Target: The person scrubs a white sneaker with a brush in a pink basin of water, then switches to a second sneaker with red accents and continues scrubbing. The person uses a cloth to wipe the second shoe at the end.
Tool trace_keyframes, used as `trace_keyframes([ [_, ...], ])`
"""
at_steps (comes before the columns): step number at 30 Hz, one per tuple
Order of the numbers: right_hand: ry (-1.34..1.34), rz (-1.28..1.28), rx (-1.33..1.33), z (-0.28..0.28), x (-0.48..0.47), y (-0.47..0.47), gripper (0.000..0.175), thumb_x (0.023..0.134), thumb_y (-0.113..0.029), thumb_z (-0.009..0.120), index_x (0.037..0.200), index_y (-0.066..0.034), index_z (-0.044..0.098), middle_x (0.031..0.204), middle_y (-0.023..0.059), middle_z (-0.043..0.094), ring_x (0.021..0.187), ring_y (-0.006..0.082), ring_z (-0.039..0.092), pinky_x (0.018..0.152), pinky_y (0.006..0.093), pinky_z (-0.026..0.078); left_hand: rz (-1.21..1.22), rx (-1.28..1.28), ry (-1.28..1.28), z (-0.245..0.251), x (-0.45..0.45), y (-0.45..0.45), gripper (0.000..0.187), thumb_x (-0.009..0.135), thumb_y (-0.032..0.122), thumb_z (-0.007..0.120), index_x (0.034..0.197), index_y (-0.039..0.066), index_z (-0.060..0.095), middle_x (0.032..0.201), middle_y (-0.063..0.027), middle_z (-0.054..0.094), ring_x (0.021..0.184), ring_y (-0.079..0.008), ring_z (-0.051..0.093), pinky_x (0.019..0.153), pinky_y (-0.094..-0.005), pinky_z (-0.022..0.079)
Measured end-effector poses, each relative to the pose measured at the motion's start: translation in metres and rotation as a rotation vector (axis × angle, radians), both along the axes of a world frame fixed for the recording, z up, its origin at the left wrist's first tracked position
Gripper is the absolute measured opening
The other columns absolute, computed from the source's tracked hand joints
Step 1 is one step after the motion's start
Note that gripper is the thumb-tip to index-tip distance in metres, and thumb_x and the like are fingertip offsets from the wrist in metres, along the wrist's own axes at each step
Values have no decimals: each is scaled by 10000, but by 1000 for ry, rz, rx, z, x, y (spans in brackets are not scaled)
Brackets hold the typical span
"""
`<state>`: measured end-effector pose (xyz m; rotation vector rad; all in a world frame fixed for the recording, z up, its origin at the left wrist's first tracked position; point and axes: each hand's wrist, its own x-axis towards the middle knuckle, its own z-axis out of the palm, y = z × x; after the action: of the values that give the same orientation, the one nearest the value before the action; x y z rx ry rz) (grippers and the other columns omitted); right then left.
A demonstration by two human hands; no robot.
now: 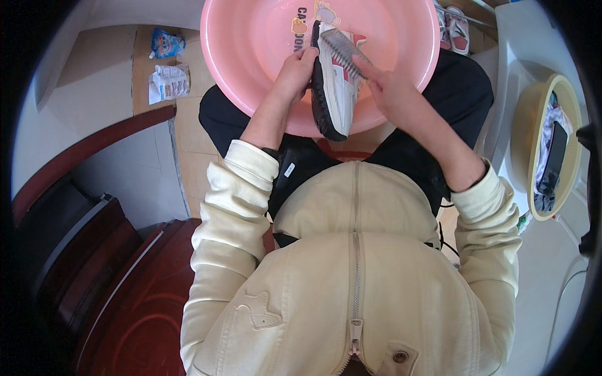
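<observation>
A white sneaker (345, 96) with a black sole and pink-red patches is held on its side above a pink plastic basin (225, 66). My left hand (298, 73) grips the shoe by its sole side, the thumb on the sole's edge and the other fingers partly hidden behind it. In my right hand (383, 84) is a scrubbing brush (345, 49) with a greyish, see-through back. Its bristles lie against the white side of the shoe, and my index finger stretches along the back. Cartoon prints and lettering mark the basin's inside.
Two detergent pouches, one blue (168, 43) and one white (169, 83), lie on the left floor. At right, a yellow tub (522, 141) holds clothes and a dark flat object. Another pair of shoes (457, 30) stands beyond the basin. A dark red door (146, 310) fills the lower left.
</observation>
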<state>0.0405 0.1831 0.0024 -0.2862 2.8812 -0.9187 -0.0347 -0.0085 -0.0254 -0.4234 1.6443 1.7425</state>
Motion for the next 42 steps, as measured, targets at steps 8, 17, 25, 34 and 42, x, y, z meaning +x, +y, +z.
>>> trace_keyframes([
  [8,-222,-296,4,-11,-33,8,418,909,-106,465,1322,-171,446,863,212,605,764,316,605,698,355,472,72,-56,106,-7,-7,-3,459,818,245,567,1131,-84,499,899,-101,595,726,-153,574,601,-262,460],
  [17,-45,-217,-115,26,-31,-12,454,915,-136,460,1349,-254,397,865,222,596,761,333,589,710,364,464,177,-205,481,25,-10,2,964,692,174,680,1382,-106,68,1110,-188,523,949,-197,561,798,-269,475],
  [25,-405,-447,-692,28,-47,-15,453,938,-145,388,1386,-200,353,705,74,494,528,152,458,511,281,425,140,-326,673,21,-11,-4,1044,662,135,692,1389,-77,-27,1243,-221,356,1089,-253,489,915,-316,428],
  [34,67,-223,-440,28,-34,-39,445,931,-96,399,1373,-140,370,855,84,594,631,153,543,612,267,469,162,-226,596,39,-6,-1,867,716,202,728,1321,-37,155,1128,-185,486,1056,-263,523,893,-327,447],
  [42,-39,-79,-404,35,-26,-35,479,859,-59,471,1320,-183,434,882,258,586,819,405,580,729,438,459,142,-146,386,38,-8,-5,675,763,235,711,1209,-14,270,1090,-153,507,960,-225,577,700,-351,538],
])
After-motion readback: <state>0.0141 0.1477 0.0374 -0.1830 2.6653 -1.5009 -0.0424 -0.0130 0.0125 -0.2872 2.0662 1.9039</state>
